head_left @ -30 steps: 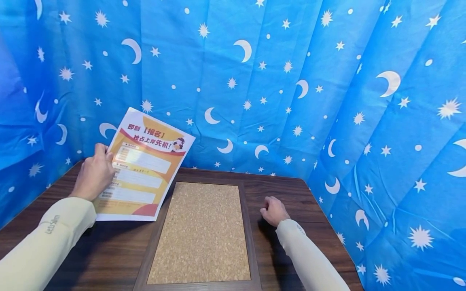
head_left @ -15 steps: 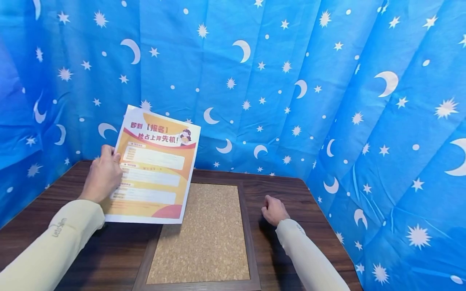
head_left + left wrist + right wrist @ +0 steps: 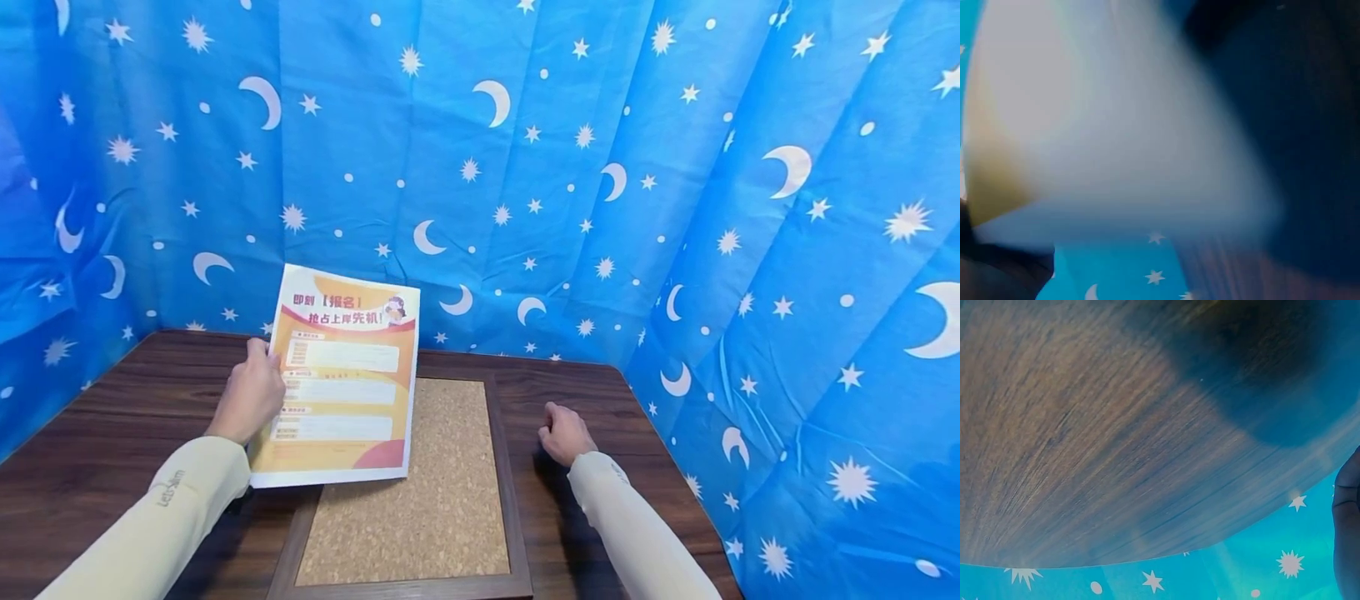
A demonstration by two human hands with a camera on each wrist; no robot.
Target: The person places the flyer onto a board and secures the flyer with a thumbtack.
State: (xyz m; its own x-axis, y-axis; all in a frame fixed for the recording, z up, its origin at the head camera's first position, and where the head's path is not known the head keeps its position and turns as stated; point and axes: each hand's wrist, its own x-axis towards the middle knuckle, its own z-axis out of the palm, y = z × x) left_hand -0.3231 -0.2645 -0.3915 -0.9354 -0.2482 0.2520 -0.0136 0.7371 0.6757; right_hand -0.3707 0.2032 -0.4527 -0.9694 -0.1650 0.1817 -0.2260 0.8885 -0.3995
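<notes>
My left hand (image 3: 250,395) grips a printed flyer (image 3: 348,379) by its left edge, the thumb side toward the sheet. Orange, yellow and white with red lettering, the sheet tilts up and faces me. Its lower part overlaps the left side of a cork board (image 3: 457,500) in a dark brown frame. In the left wrist view the blurred sheet (image 3: 1116,144) fills most of the picture. To the right of the board my right hand (image 3: 567,434) is low over the table with loosely bent fingers, holding nothing. A finger (image 3: 1346,525) of it shows at the right wrist view's edge.
The dark wood-grain table (image 3: 622,500) carries the board near its middle. A blue curtain (image 3: 480,167) with white moons and stars hangs along the back and both sides, close to the table edges.
My left hand has carried the flyer to the right and lower, and the sheet has turned more upright. It now covers the board's upper left part. The right hand has stayed in place.
</notes>
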